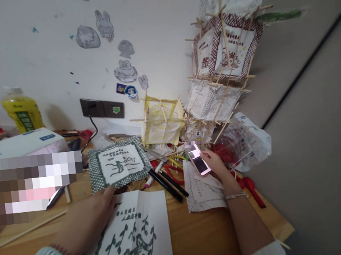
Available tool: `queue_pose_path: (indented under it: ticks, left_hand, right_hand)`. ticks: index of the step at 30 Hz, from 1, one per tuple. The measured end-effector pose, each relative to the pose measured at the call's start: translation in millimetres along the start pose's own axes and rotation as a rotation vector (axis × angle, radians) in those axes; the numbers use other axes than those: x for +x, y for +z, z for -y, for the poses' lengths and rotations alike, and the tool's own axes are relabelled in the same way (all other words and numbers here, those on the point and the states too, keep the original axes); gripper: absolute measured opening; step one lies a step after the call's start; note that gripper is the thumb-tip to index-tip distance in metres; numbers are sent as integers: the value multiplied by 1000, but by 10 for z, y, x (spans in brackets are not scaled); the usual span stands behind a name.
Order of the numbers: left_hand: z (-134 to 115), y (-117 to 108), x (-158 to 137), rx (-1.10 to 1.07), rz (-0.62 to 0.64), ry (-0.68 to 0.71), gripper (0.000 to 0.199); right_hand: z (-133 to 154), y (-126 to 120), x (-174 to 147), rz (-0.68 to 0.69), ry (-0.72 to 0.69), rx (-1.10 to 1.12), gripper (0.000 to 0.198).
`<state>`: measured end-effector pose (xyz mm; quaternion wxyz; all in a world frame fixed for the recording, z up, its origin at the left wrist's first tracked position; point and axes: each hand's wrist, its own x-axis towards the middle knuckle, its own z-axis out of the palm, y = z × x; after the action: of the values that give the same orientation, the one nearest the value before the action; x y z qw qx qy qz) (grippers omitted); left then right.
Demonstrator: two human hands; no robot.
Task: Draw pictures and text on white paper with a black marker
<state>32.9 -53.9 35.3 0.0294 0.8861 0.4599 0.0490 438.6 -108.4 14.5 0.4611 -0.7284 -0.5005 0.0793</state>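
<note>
My right hand [215, 163] grips a phone [199, 162] with a lit screen, held above the cluttered table. My left hand [88, 213] lies low over a white sheet [151, 231] painted with dark green branches and writing. Its fingers reach out to the lower edge of a second drawing [122, 165] with a green crosshatched border; some fingertips are hidden. Right of that drawing lie black marker pens [166, 184] and scissors [156, 153]. Under the phone is a paper [203, 193] with a grey patterned border.
A tiered stick-and-paper lantern [229, 48] leans at the back right, beside a smaller yellow frame [163, 120]. A clear plastic bag [248, 143] and a red-handled tool [253, 192] lie right. Left are a bottle [24, 112], a white box [17, 147] and a thin stick [29, 230].
</note>
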Motion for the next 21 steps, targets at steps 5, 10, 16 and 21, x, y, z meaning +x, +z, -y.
queue_pose_path:
  ticks: [5, 10, 16, 21]
  left_hand:
    - [15, 14, -10, 7, 0, -1, 25]
    - [82, 114, 57, 25, 47, 1, 22]
    - [92, 121, 64, 30, 67, 2, 23]
    - [73, 94, 36, 34, 74, 8, 21]
  right_hand:
    - [-17, 4, 3, 7, 16, 6, 25]
    - [15, 7, 10, 9, 19, -9, 28]
    - [-36, -6, 44, -29, 23, -38, 25]
    - [-117, 0, 59, -45, 12, -37, 27]
